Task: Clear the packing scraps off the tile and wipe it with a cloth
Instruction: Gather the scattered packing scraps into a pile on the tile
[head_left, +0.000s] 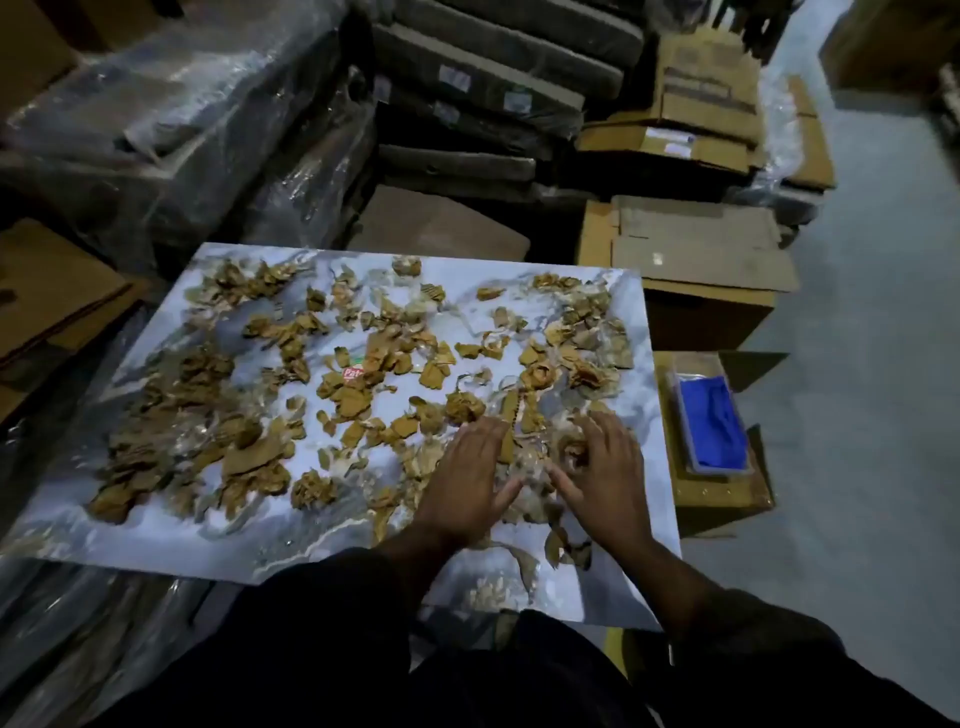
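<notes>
- Nearest of all are two dark sleeves; they run off the bottom edge, so the rest of the person is cut off.
- The left hand (467, 470) lies flat on the scraps, fingers straight and spread, holding nothing.
- The right hand (605, 467) is just beside it, also flat and loose, fingers spread over a small heap; I cannot tell if a bit is caught under them.
- Between the two hands sits a mix of brown scraps (353, 400) and thin clear plastic bits that are hard to make out.
- Both hands are over the near right part of the tile (171, 525), a big pale marble-look slab.
- To the left of the hands and beyond them, scraps cover most of the tile, right up to its far edge.
- A bare strip of tile runs along the near left edge.
- Right of the right hand, past the tile's edge, a blue cloth (711, 421) lies in a clear tray (698, 470) on a cardboard box (727, 499).
- Further right is open grey floor (872, 415).
- Far behind are stacked boxes (696, 140) and things wrapped in plastic (171, 104), dim and blurry.
</notes>
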